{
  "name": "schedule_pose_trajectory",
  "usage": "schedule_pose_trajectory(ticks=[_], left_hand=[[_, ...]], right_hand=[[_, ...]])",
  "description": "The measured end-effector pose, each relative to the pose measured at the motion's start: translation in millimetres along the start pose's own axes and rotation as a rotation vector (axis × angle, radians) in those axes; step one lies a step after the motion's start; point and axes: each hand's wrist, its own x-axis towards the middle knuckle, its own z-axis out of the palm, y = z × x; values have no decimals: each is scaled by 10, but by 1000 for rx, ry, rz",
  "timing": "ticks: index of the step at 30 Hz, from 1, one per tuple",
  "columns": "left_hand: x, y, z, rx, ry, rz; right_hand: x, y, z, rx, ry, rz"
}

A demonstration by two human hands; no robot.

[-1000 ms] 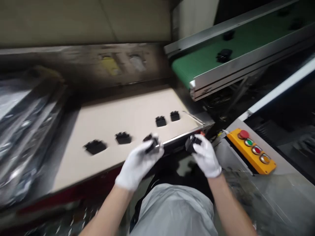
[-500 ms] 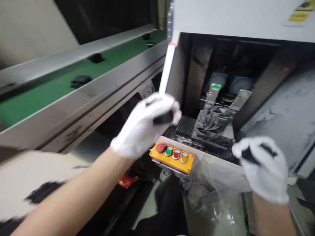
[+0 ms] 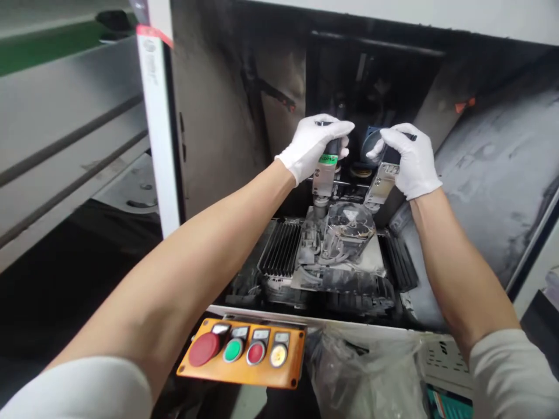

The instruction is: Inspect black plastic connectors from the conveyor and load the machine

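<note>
Our left hand (image 3: 311,146), white-gloved, is closed around a black block (image 3: 333,146), our right hand (image 3: 410,160) around a second black block (image 3: 392,155); both have moved into the machine bay (image 3: 218,105), blocks now at the tops of steel brackets (image 3: 325,177).

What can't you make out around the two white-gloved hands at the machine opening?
Head view:
- White-gloved left hand covers most of the black part it grips.
- White-gloved right hand hides how the black piece meets the steel bracket.
- It also partly hides the blue round part.
- Green label: text too small.
</note>
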Motion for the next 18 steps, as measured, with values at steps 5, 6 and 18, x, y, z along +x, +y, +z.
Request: schedule_pose_trajectory(ticks=[5,6,18], left_hand=[[-193,61,23,22,7,6],[-216,46,27,20,11,14],[-265,5,-54,-38,-34,-132]], right_hand=[[-189,-8,35,-5,24,-4],[-210,-4,39,5,23,-5],[-117,-113,2,83,-79,287]])
